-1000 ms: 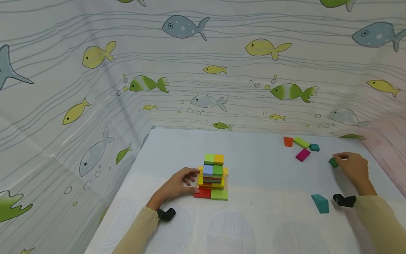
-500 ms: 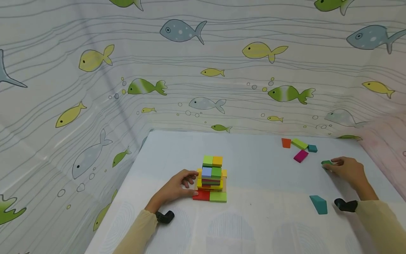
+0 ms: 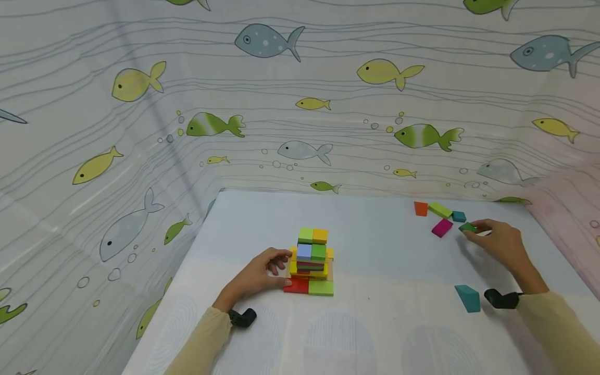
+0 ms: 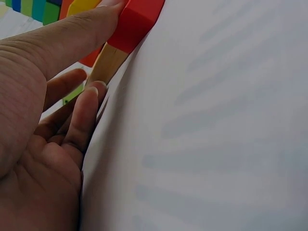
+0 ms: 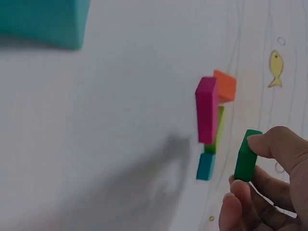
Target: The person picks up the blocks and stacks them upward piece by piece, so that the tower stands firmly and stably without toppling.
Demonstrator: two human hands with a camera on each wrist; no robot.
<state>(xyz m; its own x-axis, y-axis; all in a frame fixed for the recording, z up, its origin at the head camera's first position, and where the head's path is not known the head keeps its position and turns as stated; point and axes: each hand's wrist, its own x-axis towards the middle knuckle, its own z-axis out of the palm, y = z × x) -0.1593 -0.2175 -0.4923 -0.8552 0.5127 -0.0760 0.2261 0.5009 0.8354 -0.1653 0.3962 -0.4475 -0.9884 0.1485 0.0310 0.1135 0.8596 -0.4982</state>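
A stack of coloured wooden blocks stands left of the table's middle, with a red block and a lime block flat at its front. Beside its left side is my left hand; the thumb touches the red block and the index fingertip reaches a yellow block higher up. In the left wrist view the other fingers are loosely bent by a plain wooden piece. My right hand pinches a small green block between thumb and fingers, held over the table at the right.
Near the back right lie a magenta block, an orange block, a lime block and a small teal block. A larger teal block sits closer, by my right wrist. Fish-printed sheets rise behind and left.
My right hand has carried the green block to the left, close to the loose blocks, and the block has turned in the fingers. The left hand stays at the stack.
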